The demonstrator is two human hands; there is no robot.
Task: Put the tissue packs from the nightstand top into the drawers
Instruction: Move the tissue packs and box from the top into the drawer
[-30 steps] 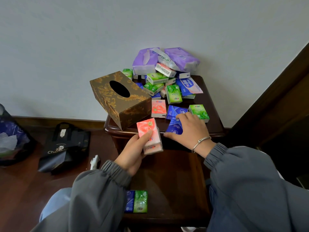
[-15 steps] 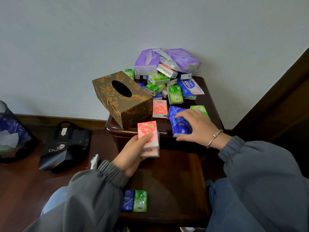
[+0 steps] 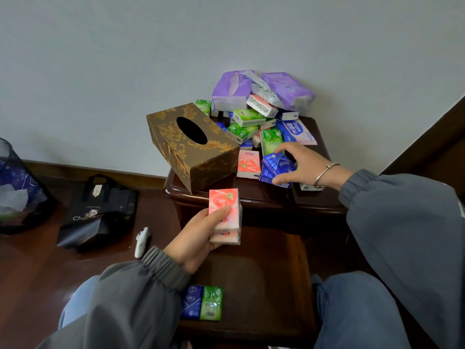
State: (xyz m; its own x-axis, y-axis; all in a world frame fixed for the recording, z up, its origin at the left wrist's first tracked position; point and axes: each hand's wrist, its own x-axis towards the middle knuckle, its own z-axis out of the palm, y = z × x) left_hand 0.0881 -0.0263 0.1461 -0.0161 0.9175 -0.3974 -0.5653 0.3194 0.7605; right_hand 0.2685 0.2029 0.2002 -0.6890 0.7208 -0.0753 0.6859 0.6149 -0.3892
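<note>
Lifted blue packs (image 3: 276, 167), btwn R fingers (image 3: 289, 148)

A brown, gold-patterned rectangular tissue box (image 3: 193, 144) shows an oval top slot. On the dark wooden floor (image 3: 37, 273) lie a black fabric tote bag (image 3: 98, 212), a small white object (image 3: 142, 241) and, leftmost, a dark mesh bin (image 3: 17, 187).
</note>
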